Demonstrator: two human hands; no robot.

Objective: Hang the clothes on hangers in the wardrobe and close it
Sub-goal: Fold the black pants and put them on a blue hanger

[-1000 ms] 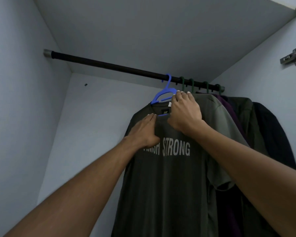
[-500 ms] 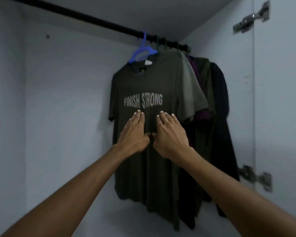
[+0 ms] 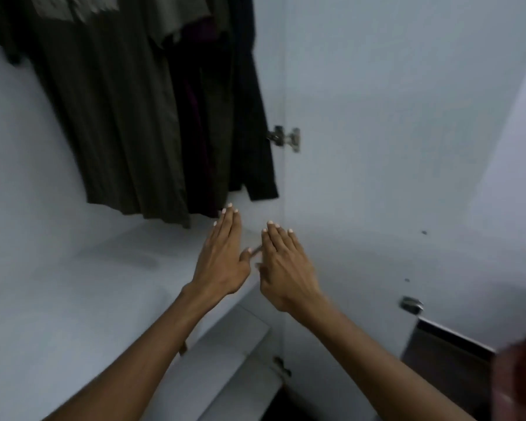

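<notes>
Both arms are reaching in from 6 o'clock. The left hand [image 3: 222, 256] and right hand [image 3: 283, 265] are hovering side by side with fingers straight and together, released, grasping nothing, the left thumb nearly meeting the right hand. Beyond them the wardrobe floor [image 3: 73, 287] is spreading toward 9 o'clock. At 11 o'clock the olive shirt [image 3: 116, 123] is hanging, darker clothes [image 3: 225, 117] just beside it. At 1 o'clock a hinge [image 3: 283, 138] is joining the open door [image 3: 392, 132].
</notes>
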